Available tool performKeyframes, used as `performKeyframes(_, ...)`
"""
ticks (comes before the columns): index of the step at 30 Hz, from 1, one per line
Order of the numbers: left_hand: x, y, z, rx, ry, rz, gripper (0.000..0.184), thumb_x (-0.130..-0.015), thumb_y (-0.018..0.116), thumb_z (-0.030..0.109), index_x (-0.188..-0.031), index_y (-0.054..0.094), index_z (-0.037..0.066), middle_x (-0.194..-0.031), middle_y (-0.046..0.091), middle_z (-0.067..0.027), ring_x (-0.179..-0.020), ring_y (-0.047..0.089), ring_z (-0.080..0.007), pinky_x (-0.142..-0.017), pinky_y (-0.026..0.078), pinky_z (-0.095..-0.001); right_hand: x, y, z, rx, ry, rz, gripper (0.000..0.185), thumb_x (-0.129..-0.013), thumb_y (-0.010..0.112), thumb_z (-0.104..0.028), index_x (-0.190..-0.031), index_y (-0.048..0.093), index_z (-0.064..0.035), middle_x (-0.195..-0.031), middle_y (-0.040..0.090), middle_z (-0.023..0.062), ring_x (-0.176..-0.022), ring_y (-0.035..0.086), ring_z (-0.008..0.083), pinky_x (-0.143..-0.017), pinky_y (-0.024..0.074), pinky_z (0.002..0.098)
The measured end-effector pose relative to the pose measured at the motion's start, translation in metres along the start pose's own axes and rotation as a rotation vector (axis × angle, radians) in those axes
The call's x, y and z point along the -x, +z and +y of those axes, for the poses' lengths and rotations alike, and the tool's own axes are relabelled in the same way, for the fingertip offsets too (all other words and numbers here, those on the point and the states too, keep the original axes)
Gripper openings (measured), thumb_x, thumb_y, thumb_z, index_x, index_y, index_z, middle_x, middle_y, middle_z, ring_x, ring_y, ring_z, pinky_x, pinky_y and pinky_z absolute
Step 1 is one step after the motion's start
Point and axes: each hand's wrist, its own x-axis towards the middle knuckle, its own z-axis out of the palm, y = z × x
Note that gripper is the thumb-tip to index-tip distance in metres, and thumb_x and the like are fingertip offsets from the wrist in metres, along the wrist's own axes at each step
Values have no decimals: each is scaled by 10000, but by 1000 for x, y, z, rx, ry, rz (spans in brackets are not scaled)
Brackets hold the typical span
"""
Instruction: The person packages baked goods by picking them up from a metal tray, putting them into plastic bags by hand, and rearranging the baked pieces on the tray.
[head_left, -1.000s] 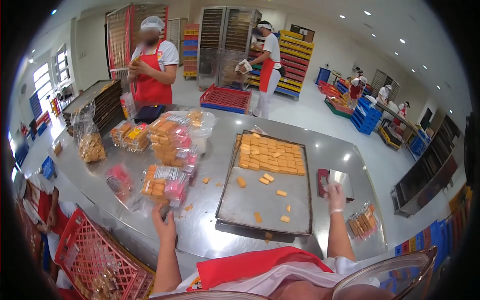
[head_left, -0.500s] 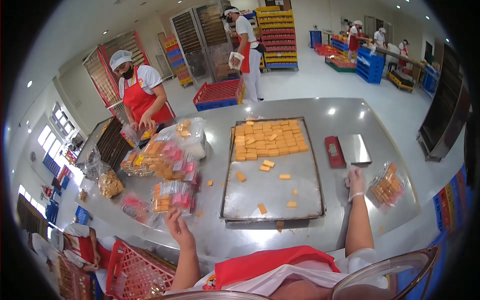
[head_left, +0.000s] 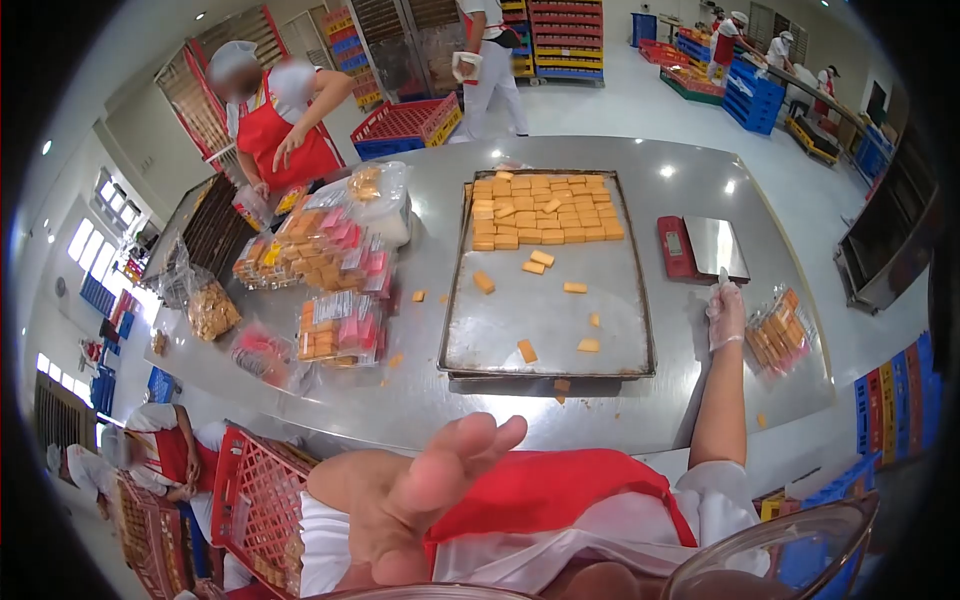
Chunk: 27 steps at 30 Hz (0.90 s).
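Note:
My left hand is bare and raised close to the camera, above the red apron. Its fingers are extended with the thumb apart, holding nothing. At the near edge of a red scale with a steel plate, my right hand wears a clear glove; its fingers are loosely curled, and no object shows in them. Right of that hand lies a clear pack of biscuits. The baking tray in the middle carries rows of rectangular orange biscuits at its far end and several loose ones nearer me.
Packed biscuit bags are piled left of the tray on the steel table. A co-worker in a red apron stands at the table's far left. Red crates stand at my lower left, and coloured crates are at right.
My left hand has risen from beside the biscuit packs toward the camera. My right hand stays beside the scale, its fingers now nearer the plate edge. The camera view has tilted downward.

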Motion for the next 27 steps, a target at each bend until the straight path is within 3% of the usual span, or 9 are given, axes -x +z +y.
performKeyframes(4, 1, 1, 1, 39, 25, 13, 533, -860, 275, 507, -1339, 124, 330, -1401, -144, 78, -1296, -109, -252, -954, 15, -644, 6, 10, -3, 31, -9, 38, 119, -840, 514, -197, -870, 479, -86, -664, 432, -23, -542, 388, 42, -438, 307, 161)
performKeyframes(10, 5, 11, 3, -112, 128, 235, 561, -857, 289, 514, -1346, 102, 312, -1407, -136, 39, -1297, -89, -277, -946, 45, -653, -3, 1, 3, -20, 5, 48, 107, -825, 532, -180, -846, 475, -92, -650, 426, -17, -527, 391, 52, -424, 306, 172)
performKeyframes(11, 3, -5, -11, -43, 278, 139, 673, -807, 355, 569, -1354, 98, 273, -1398, -84, -90, -1290, -53, -331, -973, 34, -598, -4, 2, 5, -20, 4, 92, 108, -824, 532, -182, -848, 486, -87, -630, 422, -19, -512, 386, 56, -421, 311, 186)
performKeyframes(13, 4, -41, -34, -182, 369, 69, 849, -727, 426, 656, -1363, 86, 208, -1395, -20, -205, -1290, -11, -363, -998, 17, -541, 0, 6, 3, 112, -28, 102, 123, -828, 531, -194, -858, 496, -80, -627, 426, -19, -503, 381, 57, -423, 313, 193)
performKeyframes(14, 8, -56, -39, -395, 308, 98, 910, -697, 431, 688, -1365, 77, 182, -1400, -8, -191, -1296, -6, -340, -997, 10, -539, 3, 8, 2, 179, -38, 113, 131, -830, 530, -200, -863, 500, -77, -626, 427, -19, -498, 379, 58, -423, 314, 197)
performKeyframes(17, 51, -92, -68, -805, -285, 534, 929, -667, 453, 704, -1355, 155, 156, -1406, 70, -145, -1299, 70, -278, -1017, 86, -463, 7, 15, 4, 298, -71, 124, 127, -832, 511, -201, -849, 501, -75, -602, 420, -26, -493, 391, 64, -421, 311, 199)
performKeyframes(20, 148, -136, -107, -626, -576, 846, 814, -767, 444, 600, -1334, 204, 67, -1386, 172, -130, -1263, 214, -262, -1004, 208, -366, 6, 16, 15, 385, -58, 55, 197, -842, 506, -270, -899, 521, -82, -633, 436, -24, -504, 373, 53, -430, 308, 198)
performKeyframes(22, 208, -147, -133, -445, -592, 1156, 612, -858, 408, 461, -1270, 311, 18, -1255, 387, -127, -1108, 414, -220, -925, 319, -335, 9, 20, 19, 550, -60, 37, 216, -845, 500, -274, -916, 532, -73, -671, 482, -12, -560, 428, 75, -502, 363, 222)
performKeyframes(27, 255, -130, -148, -355, -676, 1222, 333, -884, 445, 276, -1073, 483, 4, -883, 530, -54, -765, 483, -115, -727, 408, -255, 11, 18, 31, 973, -223, -28, 251, -845, 488, -273, -929, 550, -44, -776, 568, 87, -700, 522, 180, -668, 422, 305)
